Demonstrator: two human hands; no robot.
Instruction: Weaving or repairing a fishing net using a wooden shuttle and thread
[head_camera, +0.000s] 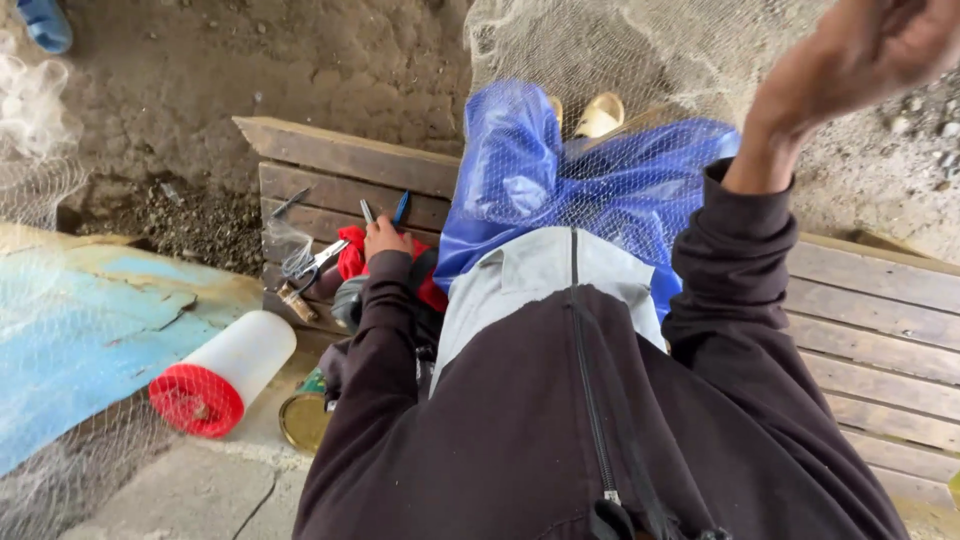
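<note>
Net (640, 60) mesh drapes over blue-trousered lap, lifted taut w/ raised right hand (860, 50), grip unclear at frame edge, while left hand (385, 238) rests fingers curled on red cloth (352, 255) by scissors (318, 258) on bench (340, 160).

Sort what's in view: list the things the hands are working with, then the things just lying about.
In hand or reached for:
- fine pale fishing net draped over the blue lap, near the raised right hand
- left hand on the red cloth bundle, beside the blue-handled tool

Lying about:
- white plastic bottle with red cap
- round brass-coloured tin lid
- wooden plank bench
</note>
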